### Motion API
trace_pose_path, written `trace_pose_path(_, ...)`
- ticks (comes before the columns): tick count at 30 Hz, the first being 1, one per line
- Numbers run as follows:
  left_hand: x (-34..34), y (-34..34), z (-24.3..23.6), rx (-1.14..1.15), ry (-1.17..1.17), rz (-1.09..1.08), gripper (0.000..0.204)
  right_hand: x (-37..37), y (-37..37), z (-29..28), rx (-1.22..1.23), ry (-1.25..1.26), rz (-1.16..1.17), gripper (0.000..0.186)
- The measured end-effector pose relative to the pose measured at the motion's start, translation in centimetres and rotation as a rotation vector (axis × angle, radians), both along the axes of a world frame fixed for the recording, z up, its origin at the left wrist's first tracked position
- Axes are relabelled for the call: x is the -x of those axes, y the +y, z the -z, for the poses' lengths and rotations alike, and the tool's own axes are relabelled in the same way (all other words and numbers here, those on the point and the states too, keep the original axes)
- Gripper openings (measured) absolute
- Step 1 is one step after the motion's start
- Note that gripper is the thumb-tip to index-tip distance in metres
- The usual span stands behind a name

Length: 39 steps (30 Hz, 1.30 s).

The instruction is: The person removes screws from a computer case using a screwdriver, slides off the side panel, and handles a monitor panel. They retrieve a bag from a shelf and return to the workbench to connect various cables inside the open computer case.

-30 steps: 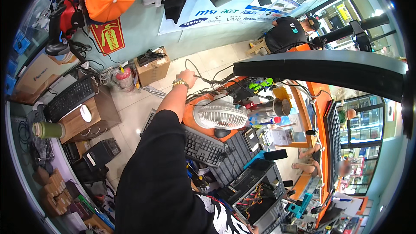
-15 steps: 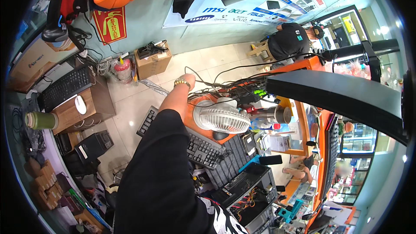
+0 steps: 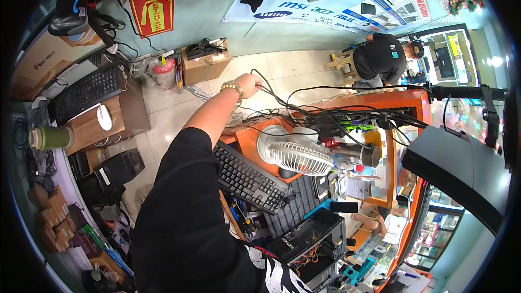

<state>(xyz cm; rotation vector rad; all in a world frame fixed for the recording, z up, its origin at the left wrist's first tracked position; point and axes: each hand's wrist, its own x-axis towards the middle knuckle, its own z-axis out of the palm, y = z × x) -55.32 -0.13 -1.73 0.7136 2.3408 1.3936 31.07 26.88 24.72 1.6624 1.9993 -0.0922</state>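
My left hand (image 3: 248,85), with a beaded bracelet on the wrist, is stretched far out past the desk's end. Its fingers are closed around a bundle of black cables (image 3: 277,99). The cables run right along the back of the orange desk (image 3: 244,140) toward the monitor (image 3: 461,168), which is seen from behind. Just below the cables stands a white fan (image 3: 301,156). Beside my sleeve a black keyboard (image 3: 252,179) lies at a slant. My right hand is out of the picture.
An opened computer case (image 3: 312,241) sits close to my body. On the left are a cardboard box (image 3: 206,68), a wooden cabinet (image 3: 116,116) with a mouse (image 3: 104,118), and a green tumbler (image 3: 51,138). Another person (image 3: 380,59) sits at the far right.
My left hand has lifted the cables higher off the desk's edge. The monitor has swung down and to the right. The whole view has shifted somewhat, and more of the keyboard shows.
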Motion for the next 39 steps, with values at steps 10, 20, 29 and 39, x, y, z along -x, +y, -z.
trace_pose_path(10,-3.1,2.3,1.0,0.566,-0.270,0.438,0.057,0.6,-0.1,-1.2,0.007,-0.057,0.017,0.063)
trace_pose_path(20,-4.1,2.2,0.5,0.588,0.141,0.239,0.033,-0.4,-0.4,-2.0,0.026,-0.072,0.037,0.062)
trace_pose_path(29,-4.5,-6.4,-1.2,0.682,-0.193,0.299,0.040,-3.4,0.2,-1.3,0.070,-0.042,0.017,0.061)
trace_pose_path(39,-10.7,-17.7,-2.1,0.795,-0.144,0.165,0.034,-9.9,2.1,0.6,0.130,0.200,0.026,0.050)
